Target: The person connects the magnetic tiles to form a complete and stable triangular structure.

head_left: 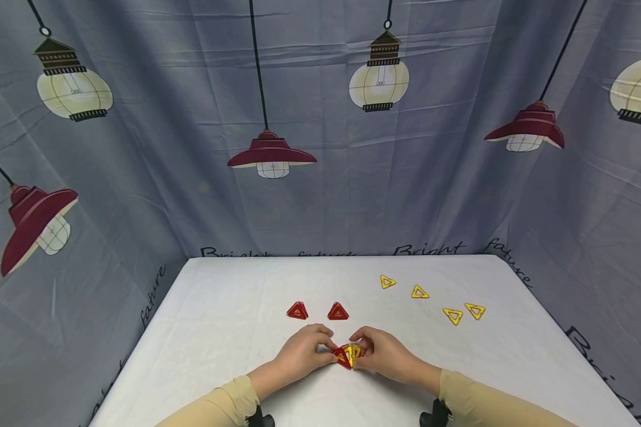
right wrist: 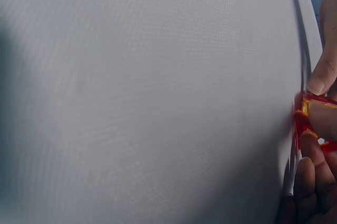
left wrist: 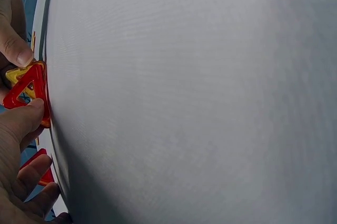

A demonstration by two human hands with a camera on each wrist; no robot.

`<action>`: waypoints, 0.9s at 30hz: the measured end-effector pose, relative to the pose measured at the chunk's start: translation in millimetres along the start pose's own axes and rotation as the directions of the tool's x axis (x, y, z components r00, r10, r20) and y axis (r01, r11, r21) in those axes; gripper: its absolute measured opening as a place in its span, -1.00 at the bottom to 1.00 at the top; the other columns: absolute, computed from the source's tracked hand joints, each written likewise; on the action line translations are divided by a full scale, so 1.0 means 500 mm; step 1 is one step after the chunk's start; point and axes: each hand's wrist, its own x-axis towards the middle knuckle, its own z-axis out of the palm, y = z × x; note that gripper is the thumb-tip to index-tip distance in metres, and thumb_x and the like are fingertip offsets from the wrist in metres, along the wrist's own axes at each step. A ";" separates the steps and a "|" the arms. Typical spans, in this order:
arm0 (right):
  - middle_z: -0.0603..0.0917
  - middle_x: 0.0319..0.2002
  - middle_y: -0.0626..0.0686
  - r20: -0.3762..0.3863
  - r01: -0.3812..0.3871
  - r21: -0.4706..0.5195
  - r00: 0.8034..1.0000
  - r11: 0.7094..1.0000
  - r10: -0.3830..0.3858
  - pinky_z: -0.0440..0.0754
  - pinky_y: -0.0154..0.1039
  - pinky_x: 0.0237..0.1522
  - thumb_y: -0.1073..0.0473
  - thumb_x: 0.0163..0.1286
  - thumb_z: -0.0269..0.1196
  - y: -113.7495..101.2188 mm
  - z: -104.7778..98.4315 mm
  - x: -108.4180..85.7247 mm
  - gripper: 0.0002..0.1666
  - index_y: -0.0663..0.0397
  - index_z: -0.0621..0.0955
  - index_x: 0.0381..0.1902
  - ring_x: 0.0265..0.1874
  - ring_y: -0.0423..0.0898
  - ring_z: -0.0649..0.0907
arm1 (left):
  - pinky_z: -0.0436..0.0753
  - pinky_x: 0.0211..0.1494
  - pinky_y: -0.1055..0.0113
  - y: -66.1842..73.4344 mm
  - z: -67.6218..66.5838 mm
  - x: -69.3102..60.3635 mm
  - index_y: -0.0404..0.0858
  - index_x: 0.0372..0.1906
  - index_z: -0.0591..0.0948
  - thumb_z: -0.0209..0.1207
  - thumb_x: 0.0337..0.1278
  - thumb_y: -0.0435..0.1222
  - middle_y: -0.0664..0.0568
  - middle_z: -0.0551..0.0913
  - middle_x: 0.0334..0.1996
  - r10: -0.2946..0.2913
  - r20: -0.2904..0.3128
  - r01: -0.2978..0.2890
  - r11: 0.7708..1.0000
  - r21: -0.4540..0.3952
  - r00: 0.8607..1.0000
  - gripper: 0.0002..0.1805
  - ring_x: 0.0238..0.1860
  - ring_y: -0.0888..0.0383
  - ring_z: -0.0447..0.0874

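Near the table's front, both hands hold a small cluster of frame-like triangle tiles between them. My left hand (head_left: 303, 351) pinches a red triangle tile (head_left: 343, 357) on the cluster's left side. From the right, my right hand (head_left: 389, 357) pinches a yellow triangle tile (head_left: 355, 351) set against the red one. In the left wrist view, the red tile (left wrist: 40, 84) stands in front of the yellow tile (left wrist: 18, 74), with a thumb on each. The right wrist view shows red and yellow edges among the fingers, which partly hide how the tiles join.
Two red pyramid shapes, one on the left (head_left: 297, 310) and one on the right (head_left: 338, 311), stand just beyond the hands. Several yellow triangle tiles (head_left: 419, 292) lie flat toward the back right of the white table (head_left: 235, 296). A patterned grey curtain (head_left: 320, 213) surrounds the table.
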 end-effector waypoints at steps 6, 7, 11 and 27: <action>0.57 -0.35 -0.06 0.007 0.013 0.029 1.000 0.999 -0.014 0.52 -0.33 -0.44 0.23 0.12 0.58 0.002 -0.002 -0.001 -0.48 0.13 0.62 0.03 -0.41 -0.13 0.52 | 0.56 0.22 0.20 -0.001 0.000 -0.001 -0.07 -0.22 0.83 0.48 0.12 -0.14 0.08 0.69 0.05 0.007 -0.001 -0.007 1.000 0.007 1.000 -0.85 0.13 0.13 0.62; 0.58 -0.35 -0.06 0.007 0.015 0.035 1.000 0.999 -0.016 0.52 -0.33 -0.44 0.23 0.13 0.58 0.002 -0.002 -0.001 -0.49 0.12 0.62 0.01 -0.42 -0.13 0.53 | 0.56 0.22 0.20 -0.002 0.000 -0.001 -0.07 -0.23 0.83 0.48 0.12 -0.14 0.08 0.69 0.05 0.007 -0.001 -0.007 1.000 0.007 1.000 -0.85 0.13 0.13 0.62; 0.60 -0.37 -0.06 0.004 0.021 0.059 1.000 0.998 -0.021 0.52 -0.34 -0.45 0.22 0.14 0.57 0.005 0.000 0.000 -0.55 0.10 0.63 -0.05 -0.43 -0.14 0.54 | 0.56 0.22 0.20 -0.002 0.001 0.001 -0.05 -0.23 0.83 0.48 0.12 -0.13 0.10 0.68 0.05 0.003 -0.001 -0.003 1.000 0.001 1.000 -0.85 0.13 0.13 0.62; 0.59 -0.33 -0.13 -0.028 0.021 -0.109 0.999 0.994 -0.024 0.46 -0.30 -0.36 0.06 0.10 0.60 0.006 0.003 0.001 -0.51 0.02 0.70 -0.02 -0.36 -0.16 0.50 | 0.56 0.22 0.19 -0.002 0.002 0.000 -0.06 -0.24 0.83 0.48 0.12 -0.15 0.07 0.69 0.06 0.011 -0.014 -0.011 1.000 -0.009 1.000 -0.87 0.14 0.14 0.61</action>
